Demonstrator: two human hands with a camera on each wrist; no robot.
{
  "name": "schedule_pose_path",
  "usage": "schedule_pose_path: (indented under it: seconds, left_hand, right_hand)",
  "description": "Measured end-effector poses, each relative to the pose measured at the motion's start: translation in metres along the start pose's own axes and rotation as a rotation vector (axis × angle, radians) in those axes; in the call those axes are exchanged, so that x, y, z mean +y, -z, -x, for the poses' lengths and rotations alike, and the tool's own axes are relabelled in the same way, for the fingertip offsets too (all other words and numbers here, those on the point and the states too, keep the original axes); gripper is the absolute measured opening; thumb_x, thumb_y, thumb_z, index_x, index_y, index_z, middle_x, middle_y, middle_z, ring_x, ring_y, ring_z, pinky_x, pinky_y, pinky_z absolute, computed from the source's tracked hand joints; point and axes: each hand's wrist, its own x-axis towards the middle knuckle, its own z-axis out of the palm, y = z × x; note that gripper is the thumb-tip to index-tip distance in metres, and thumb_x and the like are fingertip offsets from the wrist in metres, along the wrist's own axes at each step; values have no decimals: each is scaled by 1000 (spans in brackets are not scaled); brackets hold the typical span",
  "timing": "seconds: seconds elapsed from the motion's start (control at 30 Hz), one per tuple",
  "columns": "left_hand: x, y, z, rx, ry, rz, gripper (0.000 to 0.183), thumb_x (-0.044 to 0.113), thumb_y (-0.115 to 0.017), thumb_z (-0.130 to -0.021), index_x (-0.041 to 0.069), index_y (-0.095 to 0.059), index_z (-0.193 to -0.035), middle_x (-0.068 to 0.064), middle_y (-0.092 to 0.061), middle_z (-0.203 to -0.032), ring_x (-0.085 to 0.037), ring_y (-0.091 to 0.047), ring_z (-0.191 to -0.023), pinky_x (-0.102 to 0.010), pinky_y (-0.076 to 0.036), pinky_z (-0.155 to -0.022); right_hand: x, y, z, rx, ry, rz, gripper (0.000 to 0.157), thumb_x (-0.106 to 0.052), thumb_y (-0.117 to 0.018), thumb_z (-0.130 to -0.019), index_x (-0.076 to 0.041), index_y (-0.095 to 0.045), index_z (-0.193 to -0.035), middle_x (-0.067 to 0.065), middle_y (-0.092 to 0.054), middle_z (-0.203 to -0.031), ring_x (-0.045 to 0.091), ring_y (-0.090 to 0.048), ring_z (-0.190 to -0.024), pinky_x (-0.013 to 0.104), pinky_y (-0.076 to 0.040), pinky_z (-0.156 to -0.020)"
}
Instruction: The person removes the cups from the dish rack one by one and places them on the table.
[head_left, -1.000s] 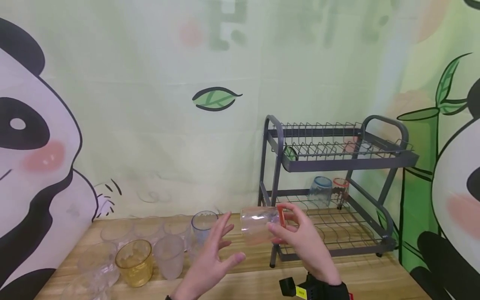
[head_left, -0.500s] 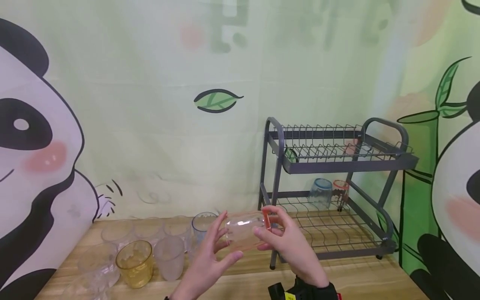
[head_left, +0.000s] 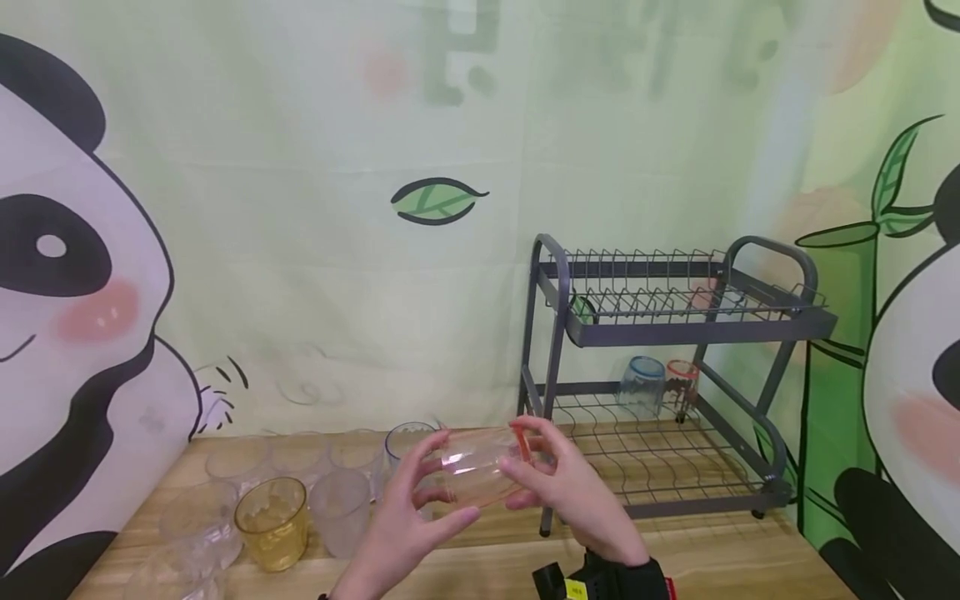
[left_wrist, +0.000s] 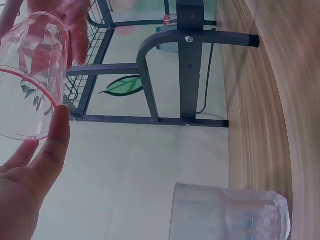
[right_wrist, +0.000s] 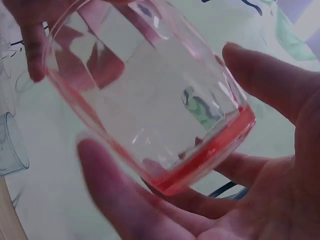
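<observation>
A clear, pink-tinted drinking glass (head_left: 476, 471) with a red base lies sideways in the air between both hands, over the wooden table. My right hand (head_left: 570, 492) grips the base end, thumb on the near side and fingers beyond. At the opposite end, the fingers and thumb of my left hand (head_left: 405, 508) hold the rim. In the left wrist view the glass (left_wrist: 42, 60) has its open mouth towards the left hand. The right wrist view shows the thick red base of the glass (right_wrist: 210, 150) among the right fingers.
To the left stand several clear glasses, an amber glass (head_left: 272, 529), a frosted glass (head_left: 341, 512) and a blue-rimmed glass (head_left: 408, 437). A two-tier dish rack (head_left: 705, 332) stands right, with a blue glass (head_left: 642, 392) and a red-based glass (head_left: 681, 387) upside down on its lower tier.
The right hand has brought the glass leftwards, away from the rack. The left hand, apart from it earlier, has closed its fingers on the rim end.
</observation>
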Motion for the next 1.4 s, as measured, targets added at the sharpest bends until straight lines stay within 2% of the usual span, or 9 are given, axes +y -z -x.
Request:
schedule_pose_path:
  seconds: [0.37,0.63,0.8,0.9,1.0,1.07,1.23,1.3,1.4]
  left_hand:
    - [-11,34,22,-136,-114,-176,80,28,-88,-73,28,-46,-141,1,-44,-137,-28,-52,-111,-33,-57,-76]
    - [-28,83,48,-255,-218,-462,77,38,-86,-75,24,-49,-141,-6,-50,-126,-13,-56,-97,-26,-54,-64]
    - [-55,117,61,-323,-330,-595,81,37,-85,-75,21,-45,-144,-12,-50,-123,-15,-59,-92,-26,-50,-59]
    - [-66,132,67,-336,-307,-752,75,45,-79,-79,26,-46,-144,-6,-52,-118,-12,-58,-88,-28,-48,-57]
    - [-62,141,73,-362,-266,-860,69,51,-74,-82,26,-50,-141,-4,-54,-113,-11,-56,-87,-29,-49,-58]
    - [-48,144,76,-426,-160,-845,64,49,-71,-85,22,-51,-140,-7,-54,-114,-14,-56,-91,-30,-51,-64]
    - [-58,168,80,-518,-104,-824,61,41,-71,-88,24,-48,-141,-14,-53,-115,-16,-57,-88,-32,-51,-63]
    - [-66,179,81,-510,-137,-863,62,41,-73,-87,25,-48,-141,-14,-54,-113,-14,-57,-85,-31,-50,-60]
    - [-55,185,82,-505,-42,-917,64,49,-72,-84,27,-49,-140,-9,-53,-112,-13,-55,-84,-32,-49,-60]
  right_hand:
    - [4,20,-2,-31,-13,193,71,-29,-73,-90,-22,-36,-150,22,-27,-153,46,-38,-132,51,-55,-81]
    - [-8,56,-1,132,8,537,81,-44,-76,-84,-22,-35,-151,21,-29,-154,46,-36,-134,57,-45,-94]
    - [-12,84,-7,191,9,756,90,-55,-72,-83,-17,-30,-153,22,-28,-154,48,-38,-131,60,-44,-93]
    - [-14,103,-19,199,23,844,93,-55,-70,-84,-10,-28,-153,27,-28,-153,50,-38,-130,63,-40,-95]
    - [-17,123,-34,206,15,905,92,-54,-69,-86,-5,-27,-153,30,-29,-151,51,-37,-130,64,-38,-97]
    - [-17,136,-44,206,5,933,91,-54,-67,-87,-4,-27,-152,30,-29,-150,50,-36,-130,62,-38,-98]
    - [-14,162,-66,175,-36,978,88,-50,-66,-90,-1,-27,-151,33,-28,-149,52,-33,-131,61,-37,-99]
    - [-14,172,-73,166,-53,1012,86,-48,-66,-91,1,-28,-150,34,-29,-147,53,-33,-130,62,-37,-98]
    - [-15,186,-79,178,-73,1072,85,-47,-67,-90,5,-32,-148,36,-33,-144,54,-38,-125,61,-41,-93]
